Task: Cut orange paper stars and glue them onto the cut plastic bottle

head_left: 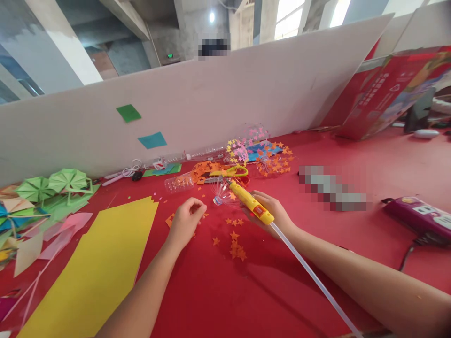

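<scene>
My right hand point(273, 211) is closed around a yellow glue gun point(251, 203) with a long clear glue stick point(310, 274) trailing out of its back. The gun's tip points at a clear cut plastic bottle piece point(222, 192) with fanned strips. My left hand point(186, 220) lies on the red table point(246, 291) with fingers pinched together beside small orange paper stars point(235, 244); what it pinches, if anything, is too small to tell.
A yellow paper sheet point(95, 267) lies at the left, with folded green and pink paper fans point(52, 188) beyond it. Yellow-handled scissors point(230, 172), a clear bottle point(179, 182) and star-decorated pieces point(273, 159) sit by the white partition point(211, 108). A purple box point(419, 217) is at the right.
</scene>
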Action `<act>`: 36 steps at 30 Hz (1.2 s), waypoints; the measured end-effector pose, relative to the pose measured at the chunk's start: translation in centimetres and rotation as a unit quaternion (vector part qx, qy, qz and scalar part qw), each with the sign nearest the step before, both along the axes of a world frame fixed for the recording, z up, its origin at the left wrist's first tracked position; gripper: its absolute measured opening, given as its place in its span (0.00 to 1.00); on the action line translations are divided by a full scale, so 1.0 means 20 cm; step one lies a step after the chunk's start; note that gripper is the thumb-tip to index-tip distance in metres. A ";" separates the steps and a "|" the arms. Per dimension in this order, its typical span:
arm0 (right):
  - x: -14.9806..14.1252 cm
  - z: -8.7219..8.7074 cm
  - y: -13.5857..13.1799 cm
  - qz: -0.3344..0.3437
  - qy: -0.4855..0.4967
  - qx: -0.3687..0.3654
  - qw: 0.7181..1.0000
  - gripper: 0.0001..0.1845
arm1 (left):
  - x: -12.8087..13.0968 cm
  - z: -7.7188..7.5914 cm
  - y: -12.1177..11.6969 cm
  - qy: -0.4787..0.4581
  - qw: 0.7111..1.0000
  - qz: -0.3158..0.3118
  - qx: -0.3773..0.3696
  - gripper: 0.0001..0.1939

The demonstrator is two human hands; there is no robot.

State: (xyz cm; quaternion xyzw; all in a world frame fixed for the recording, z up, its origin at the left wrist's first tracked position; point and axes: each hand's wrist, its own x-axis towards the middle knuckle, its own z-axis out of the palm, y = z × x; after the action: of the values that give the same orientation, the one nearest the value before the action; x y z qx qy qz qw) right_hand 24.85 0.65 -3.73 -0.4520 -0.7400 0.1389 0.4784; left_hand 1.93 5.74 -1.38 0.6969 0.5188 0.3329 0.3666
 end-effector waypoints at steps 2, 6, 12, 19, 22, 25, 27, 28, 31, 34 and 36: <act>0.01 0.01 0.00 -0.005 0.006 -0.003 1.000 0.05 | 0.01 0.04 0.04 -0.026 1.000 -0.005 -0.014 0.11; 0.02 0.02 0.00 -0.021 0.019 -0.007 1.000 0.06 | 0.05 0.08 0.14 -0.039 0.999 0.017 0.016 0.16; 0.02 0.04 0.00 -0.033 0.027 -0.009 0.999 0.08 | 0.18 0.09 0.31 -0.055 0.994 0.097 0.016 0.11; 0.02 0.02 0.01 -0.040 0.026 -0.013 0.999 0.07 | 0.25 0.05 0.32 -0.079 0.988 0.060 -0.119 0.15; 0.02 0.00 0.02 -0.046 0.028 -0.016 0.998 0.06 | 0.23 0.00 0.29 -0.110 0.981 0.048 -0.153 0.13; 0.02 -0.01 0.03 -0.051 0.030 -0.020 0.998 0.06 | 0.21 -0.03 0.26 -0.141 0.974 0.034 -0.175 0.05; 0.01 -0.01 0.03 -0.057 0.031 -0.023 0.998 0.07 | 0.21 -0.04 0.24 -0.162 0.969 0.032 -0.185 0.04; 0.01 -0.01 0.03 -0.062 0.032 -0.024 0.997 0.07 | 0.21 -0.05 0.24 -0.172 0.966 0.035 -0.190 0.05; 0.01 0.00 0.03 -0.075 0.037 -0.030 0.996 0.07 | 0.20 -0.06 0.22 -0.198 0.958 0.048 -0.200 0.08; 0.01 0.01 0.03 -0.083 0.048 -0.042 0.995 0.05 | 0.20 -0.06 0.20 -0.225 0.950 0.056 -0.211 0.10; 0.00 0.03 0.02 -0.084 0.057 -0.053 0.993 0.04 | 0.19 -0.07 0.19 -0.255 0.939 0.060 -0.224 0.10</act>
State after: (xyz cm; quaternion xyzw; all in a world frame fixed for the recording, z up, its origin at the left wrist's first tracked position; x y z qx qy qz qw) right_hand 24.94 0.96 -3.23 -0.5286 -0.6625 0.1630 0.5050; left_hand 5.83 9.49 -2.87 0.4561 0.5099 0.3959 0.6126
